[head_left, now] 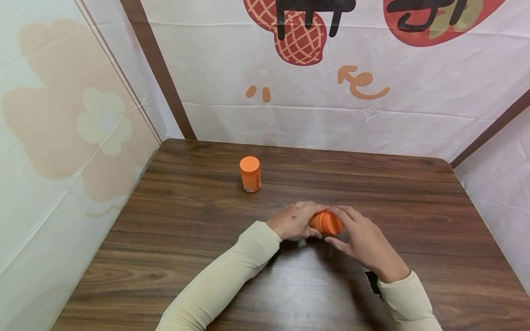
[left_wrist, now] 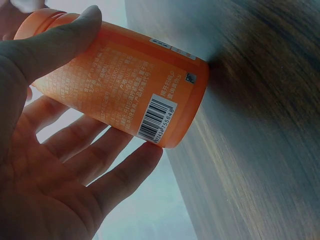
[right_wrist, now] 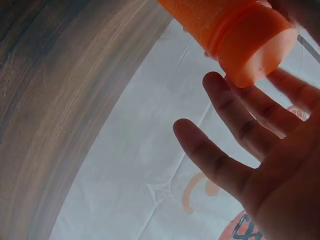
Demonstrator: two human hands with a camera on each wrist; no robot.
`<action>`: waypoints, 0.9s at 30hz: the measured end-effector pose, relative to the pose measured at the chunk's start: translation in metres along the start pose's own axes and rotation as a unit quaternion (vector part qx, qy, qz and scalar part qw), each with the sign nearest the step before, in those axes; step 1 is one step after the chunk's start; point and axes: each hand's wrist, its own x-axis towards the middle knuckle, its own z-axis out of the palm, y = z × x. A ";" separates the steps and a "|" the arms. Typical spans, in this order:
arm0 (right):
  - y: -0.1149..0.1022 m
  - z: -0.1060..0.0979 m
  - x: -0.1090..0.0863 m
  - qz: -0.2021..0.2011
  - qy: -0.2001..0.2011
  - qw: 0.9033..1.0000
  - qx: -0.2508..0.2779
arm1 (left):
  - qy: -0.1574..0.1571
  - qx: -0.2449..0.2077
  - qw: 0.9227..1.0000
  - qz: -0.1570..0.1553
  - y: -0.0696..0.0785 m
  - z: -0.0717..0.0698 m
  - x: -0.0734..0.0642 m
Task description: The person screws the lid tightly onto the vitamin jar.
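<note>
An orange bottle (head_left: 317,221) with an orange cap (head_left: 333,224) is tilted between the two hands, just over the table. The left hand (head_left: 295,221) grips its body, with the thumb (left_wrist: 75,37) across one side and the fingers behind the other. White print and a barcode (left_wrist: 157,119) show on the bottle in the left wrist view, and its base edge is near or on the table. Around the cap the right hand (head_left: 366,241) has its fingers spread and fairly straight; whether they touch the cap is unclear.
A second orange bottle (head_left: 250,177) stands upright, capped, farther back on the dark wood table (head_left: 186,257). Behind the table's far edge hangs a white printed cloth (head_left: 298,119), and more cloth (head_left: 54,151) lines the left side.
</note>
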 end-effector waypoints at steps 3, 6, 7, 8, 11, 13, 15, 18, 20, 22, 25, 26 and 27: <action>0.001 0.000 -0.001 -0.026 0.004 1.000 -0.007 | 0.005 0.000 1.000 0.006 -0.001 0.001 0.001; 0.000 0.000 -0.001 -0.017 0.001 1.000 -0.008 | 0.007 0.001 1.000 0.006 -0.001 0.001 0.001; -0.001 0.000 -0.001 -0.010 -0.001 1.000 -0.007 | 0.007 0.002 1.000 0.006 -0.001 0.001 0.001; -0.002 0.000 -0.001 -0.001 -0.003 1.000 -0.006 | 0.006 0.001 1.000 0.004 0.000 0.001 0.001; -0.003 0.000 -0.001 0.023 -0.003 1.000 -0.001 | 0.004 -0.004 1.000 0.000 0.001 0.001 0.001; -0.003 0.001 0.000 0.034 -0.001 0.999 0.000 | 0.003 -0.008 1.000 -0.003 0.001 0.001 0.000; -0.003 0.001 0.000 0.042 0.002 0.999 0.001 | 0.003 -0.009 1.000 -0.005 0.001 0.001 0.000; -0.002 0.002 0.000 0.047 -0.003 0.999 0.004 | 0.003 -0.004 1.000 -0.005 0.001 0.001 0.001; 0.000 0.002 -0.001 0.039 -0.007 0.999 0.008 | 0.003 0.001 1.000 -0.004 0.001 0.002 0.002; 0.002 0.002 -0.001 0.021 -0.007 1.000 0.011 | 0.002 0.003 1.000 -0.001 0.001 0.001 0.002; 0.003 0.003 -0.001 -0.014 0.000 1.000 0.008 | 0.004 0.000 1.000 0.004 0.000 0.001 0.002; 0.003 0.003 -0.001 -0.024 0.004 1.000 0.006 | 0.005 -0.002 1.000 0.005 -0.001 0.001 0.002; 0.003 0.003 0.000 -0.031 0.007 0.999 0.004 | 0.006 -0.005 1.000 0.007 -0.001 0.001 0.002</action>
